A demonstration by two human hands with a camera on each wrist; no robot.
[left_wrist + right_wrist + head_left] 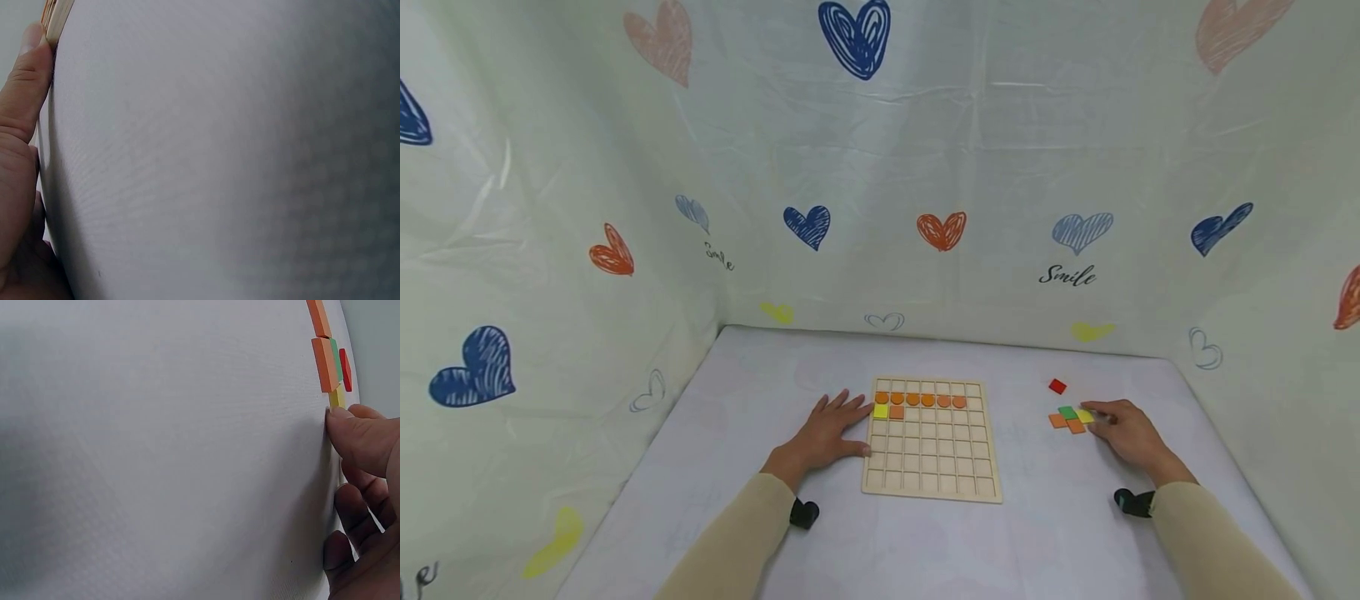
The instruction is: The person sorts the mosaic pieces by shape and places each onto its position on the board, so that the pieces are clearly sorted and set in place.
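A wooden grid board [931, 483] lies on the table. Several orange discs [912, 399] line its second row, and below them sit a yellow square [881, 411] and an orange square [897, 412]. My left hand [826, 433] rests with spread fingers against the board's left edge; its thumb [25, 69] touches the edge in the left wrist view. On the right, my right hand [1129, 433] pinches a yellow tile [337, 397] between thumb and index finger. That tile adjoins a green tile [1067, 412] and two orange tiles [1076, 426].
A red tile [1057, 387] lies apart, behind the group of tiles. White table surface [1030, 542] surrounds the board. A curtain [880, 167] printed with hearts stands behind the table and along its sides.
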